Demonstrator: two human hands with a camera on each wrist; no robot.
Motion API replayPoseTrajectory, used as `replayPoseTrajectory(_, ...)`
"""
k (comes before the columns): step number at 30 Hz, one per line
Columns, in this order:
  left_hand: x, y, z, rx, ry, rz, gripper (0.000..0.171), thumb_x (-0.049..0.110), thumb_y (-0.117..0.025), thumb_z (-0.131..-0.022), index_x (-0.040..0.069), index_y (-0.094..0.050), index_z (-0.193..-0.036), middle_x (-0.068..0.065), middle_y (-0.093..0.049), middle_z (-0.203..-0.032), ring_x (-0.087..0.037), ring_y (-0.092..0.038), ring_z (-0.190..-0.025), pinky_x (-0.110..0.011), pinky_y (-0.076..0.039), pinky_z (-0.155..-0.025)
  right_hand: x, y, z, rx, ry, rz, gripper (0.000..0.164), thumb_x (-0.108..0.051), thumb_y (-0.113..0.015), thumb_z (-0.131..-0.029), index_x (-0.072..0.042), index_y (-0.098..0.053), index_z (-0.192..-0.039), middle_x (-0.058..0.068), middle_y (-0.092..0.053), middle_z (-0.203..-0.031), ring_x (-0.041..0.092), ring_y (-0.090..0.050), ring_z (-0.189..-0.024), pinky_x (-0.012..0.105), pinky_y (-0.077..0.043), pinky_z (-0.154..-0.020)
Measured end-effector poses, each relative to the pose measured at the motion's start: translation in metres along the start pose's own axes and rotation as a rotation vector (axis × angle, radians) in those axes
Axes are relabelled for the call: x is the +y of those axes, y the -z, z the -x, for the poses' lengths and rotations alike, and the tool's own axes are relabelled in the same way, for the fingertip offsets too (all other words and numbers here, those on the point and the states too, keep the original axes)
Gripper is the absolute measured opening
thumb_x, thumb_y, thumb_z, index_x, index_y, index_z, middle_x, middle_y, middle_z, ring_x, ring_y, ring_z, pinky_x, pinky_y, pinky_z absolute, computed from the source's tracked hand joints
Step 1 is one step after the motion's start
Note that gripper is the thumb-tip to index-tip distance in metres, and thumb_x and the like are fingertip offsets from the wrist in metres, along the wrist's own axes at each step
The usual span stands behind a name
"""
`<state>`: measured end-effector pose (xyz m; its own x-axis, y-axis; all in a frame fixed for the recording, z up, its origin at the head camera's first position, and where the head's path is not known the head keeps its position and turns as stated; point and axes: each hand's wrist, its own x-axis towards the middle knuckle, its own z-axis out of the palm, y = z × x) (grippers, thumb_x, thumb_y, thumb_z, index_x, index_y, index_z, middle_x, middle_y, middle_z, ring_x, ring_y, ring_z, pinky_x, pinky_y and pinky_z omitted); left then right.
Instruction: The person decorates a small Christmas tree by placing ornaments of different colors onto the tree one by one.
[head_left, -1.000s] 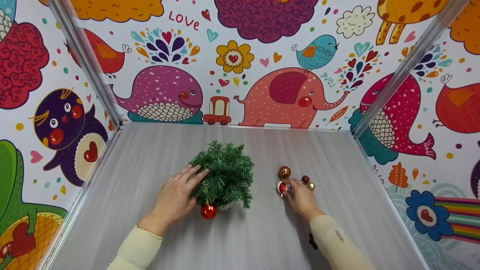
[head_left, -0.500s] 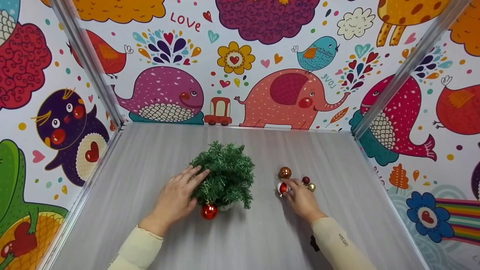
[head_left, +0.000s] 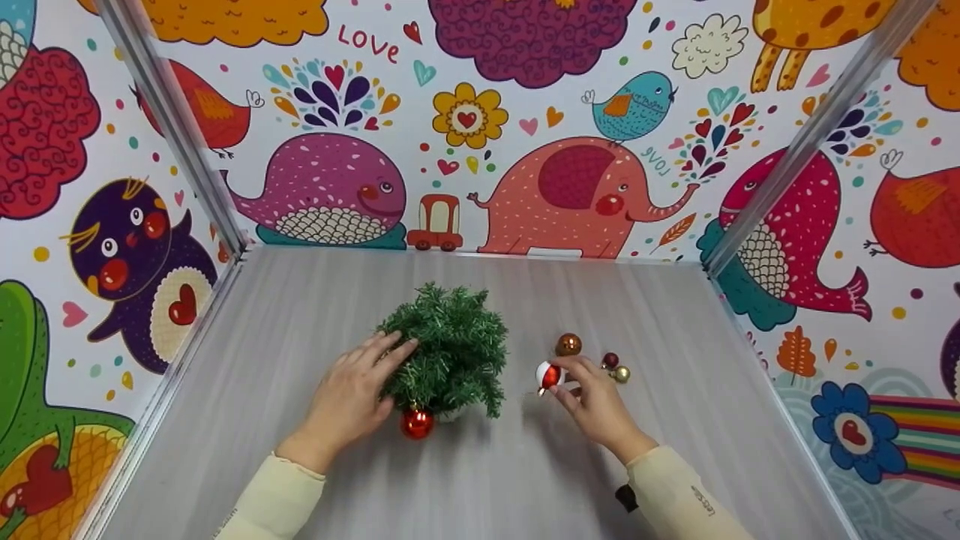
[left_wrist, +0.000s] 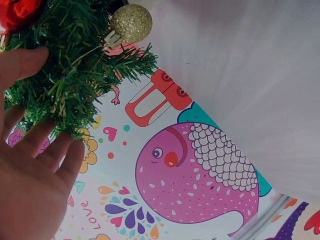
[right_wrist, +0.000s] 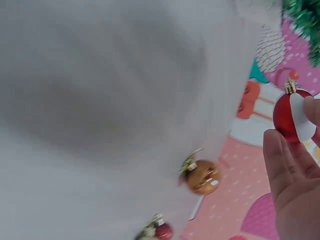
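Note:
A small green artificial Christmas tree (head_left: 450, 352) stands mid-table, with a shiny red bauble (head_left: 417, 422) hanging low at its front. In the left wrist view a gold glitter bauble (left_wrist: 131, 23) also hangs from a branch. My left hand (head_left: 351, 394) touches the tree's left side, its fingers fairly straight and the thumb apart from them. To the right of the tree, my right hand (head_left: 600, 405) pinches a red-and-white bauble (right_wrist: 294, 116) between thumb and fingers. Its gold cap points up in the right wrist view, and it is held above the table.
Beyond my right hand lie a copper-coloured bauble (head_left: 568, 344), a small dark red bauble (head_left: 610, 361) and a small gold bauble (head_left: 622, 373). Cartoon-printed walls (head_left: 465, 180) enclose the grey table (head_left: 487, 487) at the back and sides.
My right hand has moved left, toward the tree, carrying the red-and-white bauble away from the other loose baubles. My left hand and the tree have stayed in place.

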<state>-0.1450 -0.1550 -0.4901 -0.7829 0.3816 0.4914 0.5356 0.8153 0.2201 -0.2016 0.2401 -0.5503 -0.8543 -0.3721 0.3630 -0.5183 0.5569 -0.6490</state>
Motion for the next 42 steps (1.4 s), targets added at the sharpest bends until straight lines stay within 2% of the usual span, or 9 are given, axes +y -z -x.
replayPoseTrajectory(8, 0.001, 0.001, -0.001, -0.006, 0.003, -0.001, 0.092, 0.001, -0.085, -0.065, 0.018, -0.049, -0.148, -0.014, -0.051, -0.144, -0.037, -0.048, -0.132, -0.054, -0.044, -0.100, -0.025, -0.003, -0.002, -0.008, 0.098, -0.096, 0.043, -0.014, -0.072, -0.091, -0.015, -0.060, -0.133, 0.000, -0.058, -0.124, 0.019, -0.065, -0.099, 0.029, -0.058, -0.075)
replayPoseTrajectory(15, 0.002, 0.002, -0.001, -0.004, 0.003, -0.007, 0.092, 0.002, -0.085, -0.066, 0.018, -0.049, -0.149, -0.014, -0.051, -0.144, -0.038, -0.047, -0.132, -0.055, -0.045, -0.099, -0.047, -0.004, -0.004, 0.008, 0.106, -0.161, 0.043, -0.011, -0.073, -0.090, -0.018, -0.061, -0.131, -0.002, -0.059, -0.121, 0.017, -0.066, -0.096, 0.029, -0.058, -0.073)
replayPoseTrajectory(23, 0.002, 0.002, 0.000, -0.002, 0.010, -0.003, 0.092, 0.001, -0.084, -0.066, 0.018, -0.049, -0.148, -0.014, -0.051, -0.144, -0.038, -0.047, -0.132, -0.055, -0.042, -0.102, -0.097, 0.006, -0.008, 0.011, 0.135, -0.253, 0.042, 0.007, -0.070, -0.087, 0.004, -0.059, -0.127, 0.015, -0.060, -0.116, 0.023, -0.067, -0.094, 0.036, -0.059, -0.072)
replayPoseTrajectory(29, 0.001, 0.002, 0.000, -0.002, 0.003, 0.000, 0.091, 0.000, -0.084, -0.066, 0.018, -0.049, -0.148, -0.014, -0.051, -0.145, -0.038, -0.047, -0.132, -0.056, -0.042, -0.102, -0.103, 0.006, -0.007, 0.004, 0.178, -0.273, 0.042, 0.007, -0.070, -0.087, 0.003, -0.059, -0.127, 0.015, -0.060, -0.115, 0.024, -0.066, -0.094, 0.035, -0.059, -0.071)
replayPoseTrajectory(38, 0.004, 0.002, 0.000, 0.014, -0.013, -0.011, 0.091, 0.003, -0.084, -0.065, 0.016, -0.049, -0.148, -0.015, -0.050, -0.145, -0.037, -0.049, -0.130, -0.054, -0.043, -0.102, -0.109, 0.003, -0.006, 0.008, 0.192, -0.290, 0.042, 0.009, -0.071, -0.086, 0.005, -0.059, -0.126, 0.016, -0.060, -0.118, 0.021, -0.066, -0.093, 0.034, -0.058, -0.070)
replayPoseTrajectory(42, 0.006, 0.001, 0.000, 0.018, -0.002, 0.003, 0.084, 0.005, -0.078, -0.069, 0.016, -0.050, -0.147, -0.013, -0.049, -0.146, -0.036, -0.048, -0.131, -0.053, -0.043, -0.102, -0.112, 0.002, -0.006, 0.004, 0.186, -0.307, 0.042, 0.009, -0.071, -0.086, 0.006, -0.059, -0.126, 0.016, -0.060, -0.116, 0.023, -0.066, -0.093, 0.033, -0.058, -0.069)
